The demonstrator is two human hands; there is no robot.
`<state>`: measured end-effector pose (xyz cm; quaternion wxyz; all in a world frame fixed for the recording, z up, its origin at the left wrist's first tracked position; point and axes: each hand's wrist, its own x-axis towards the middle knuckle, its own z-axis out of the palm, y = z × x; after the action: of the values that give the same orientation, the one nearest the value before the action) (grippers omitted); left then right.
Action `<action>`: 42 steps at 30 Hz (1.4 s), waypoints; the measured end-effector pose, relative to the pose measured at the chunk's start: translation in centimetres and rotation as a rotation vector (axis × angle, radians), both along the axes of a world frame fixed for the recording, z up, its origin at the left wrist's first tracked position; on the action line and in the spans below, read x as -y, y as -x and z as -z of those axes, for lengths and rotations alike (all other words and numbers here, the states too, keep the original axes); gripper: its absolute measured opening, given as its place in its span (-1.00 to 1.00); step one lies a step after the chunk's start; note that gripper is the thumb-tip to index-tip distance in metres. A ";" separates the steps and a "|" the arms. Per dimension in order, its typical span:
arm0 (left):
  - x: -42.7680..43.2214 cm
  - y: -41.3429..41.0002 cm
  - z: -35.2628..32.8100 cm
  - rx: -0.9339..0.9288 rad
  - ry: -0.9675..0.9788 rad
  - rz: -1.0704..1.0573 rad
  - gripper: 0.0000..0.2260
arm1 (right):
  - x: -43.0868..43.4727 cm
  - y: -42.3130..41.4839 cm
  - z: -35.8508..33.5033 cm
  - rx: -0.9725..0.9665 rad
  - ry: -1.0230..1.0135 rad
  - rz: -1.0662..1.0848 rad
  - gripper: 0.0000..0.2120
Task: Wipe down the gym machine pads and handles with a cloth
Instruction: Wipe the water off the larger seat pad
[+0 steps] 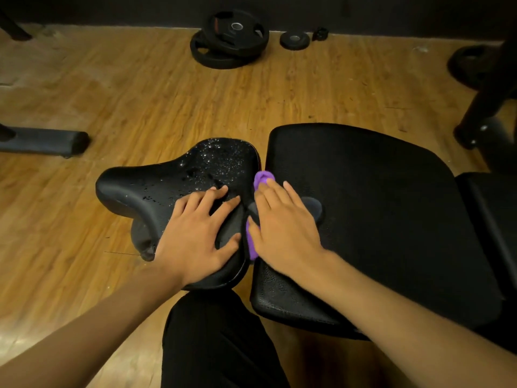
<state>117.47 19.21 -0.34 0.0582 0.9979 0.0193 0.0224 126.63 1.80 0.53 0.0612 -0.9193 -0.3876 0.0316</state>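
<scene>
A black seat pad [173,180], speckled with droplets, sits at the centre. Beside it on the right lies a larger black bench pad [386,219]. My left hand [198,233] rests flat on the seat pad's near end with fingers spread. My right hand [285,222] presses a purple cloth [261,179] down at the gap between the two pads. Most of the cloth is hidden under the palm; purple shows past the fingertips and by the thumb.
Black weight plates [229,40] lie stacked on the wooden floor at the back, with a small plate [295,40] beside them. A padded bar [44,141] lies at the left. Dark machine frame parts [486,107] stand at the right. My leg in black trousers [218,345] is below.
</scene>
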 end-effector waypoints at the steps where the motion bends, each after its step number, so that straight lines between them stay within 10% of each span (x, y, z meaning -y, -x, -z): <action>1: 0.0 0.0 0.0 -0.004 -0.012 0.006 -0.37 | 0.8 1.1 0.1 -0.006 -0.002 -0.011 -0.30; 14: 0.0 -0.2 0.1 0.014 -0.006 -0.001 -0.38 | -6.5 -12.2 0.2 0.074 0.163 0.082 -0.47; 23: 0.1 -0.1 0.0 0.017 0.010 -0.016 -0.39 | 1.7 -1.0 0.5 0.051 -0.042 -0.101 -0.35; 31: -0.1 -0.1 -0.2 0.012 0.017 -0.018 -0.40 | -6.8 -14.8 0.0 0.033 0.167 0.079 -0.41; 42: -0.1 -0.2 -0.2 0.001 0.031 -0.017 -0.40 | 1.4 -2.9 -0.1 0.023 -0.043 -0.217 -0.46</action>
<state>117.65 19.34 -0.15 0.0736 0.9966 0.0280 0.0232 129.48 0.44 0.62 0.0727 -0.8707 -0.4860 0.0190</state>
